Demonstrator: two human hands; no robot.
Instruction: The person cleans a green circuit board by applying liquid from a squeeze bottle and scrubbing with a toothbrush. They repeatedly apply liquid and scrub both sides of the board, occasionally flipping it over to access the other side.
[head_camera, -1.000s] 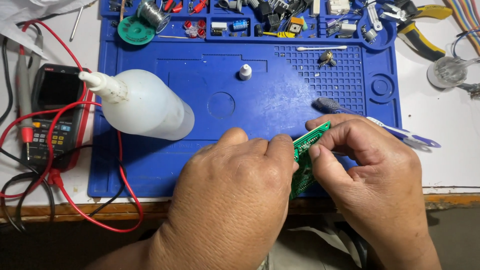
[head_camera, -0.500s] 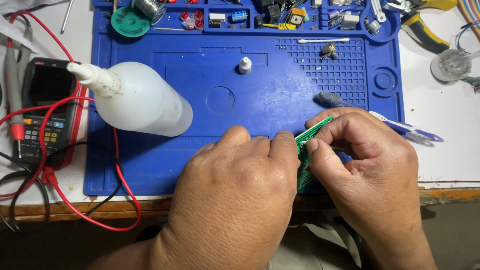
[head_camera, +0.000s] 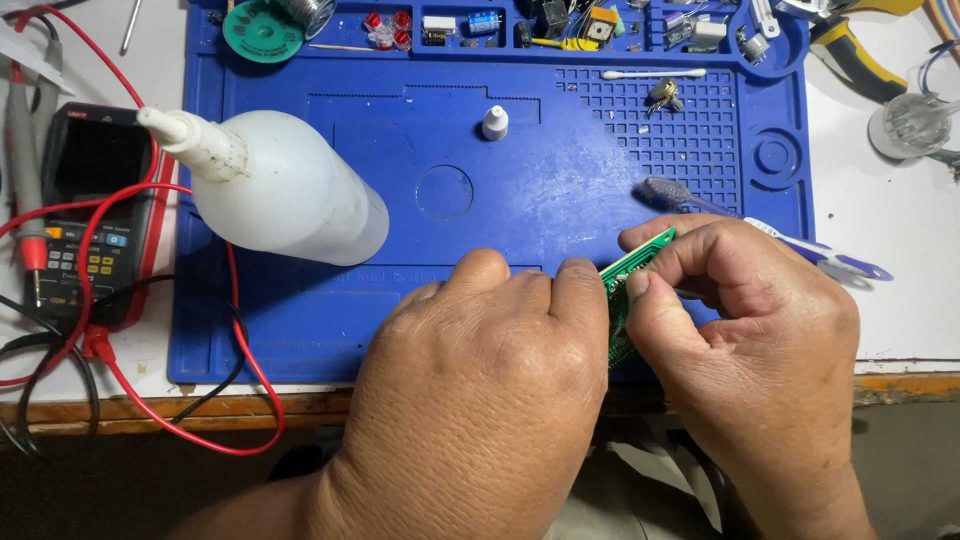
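My left hand (head_camera: 480, 370) and my right hand (head_camera: 745, 330) meet over the front edge of a blue work mat (head_camera: 520, 180). Between them stands a small green circuit board (head_camera: 625, 285), held on edge. The fingers of both hands close on it, the left from the left side, the right thumb and forefinger from the right. Most of the board is hidden behind my fingers. A toothbrush (head_camera: 760, 228) lies on the mat just behind my right hand.
A white squeeze bottle (head_camera: 270, 190) lies on its side on the mat's left. A multimeter (head_camera: 90, 210) with red leads (head_camera: 235, 300) sits left of the mat. Its small white cap (head_camera: 495, 122), a cotton swab (head_camera: 655, 74) and small parts lie farther back. Yellow-handled pliers (head_camera: 850, 50) rest at top right.
Both hands and the board have stayed together at the mat's front edge; the view has shifted slightly, and my fingers have adjusted a little on the board.
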